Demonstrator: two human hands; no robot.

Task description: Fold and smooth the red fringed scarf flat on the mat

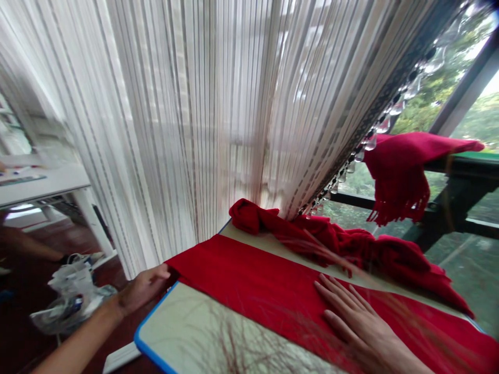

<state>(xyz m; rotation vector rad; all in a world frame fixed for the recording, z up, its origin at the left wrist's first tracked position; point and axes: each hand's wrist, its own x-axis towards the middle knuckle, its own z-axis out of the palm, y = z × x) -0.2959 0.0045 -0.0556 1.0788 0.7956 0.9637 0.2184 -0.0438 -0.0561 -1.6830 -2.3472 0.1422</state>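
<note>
A long red scarf [249, 275] lies flat across a pale table [187, 317] with a blue edge. Its left end hangs past the table's edge, where my left hand [144, 285] grips it with fingers curled round the cloth. My right hand [354, 317] rests flat on top of the scarf, its fingers stretched out and slightly apart. Behind the flat scarf, a second red scarf [339, 239] lies crumpled along the far edge of the table. Loose strands of hair blur across the lower part of the view.
Striped sheer curtains [202, 114] with a beaded border hang just behind the table. At right, another fringed red scarf [405, 166] drapes over a dark rail by the window. On the left stand a white table [58, 182], a plastic bag [76, 291] and a person's leg [31, 244].
</note>
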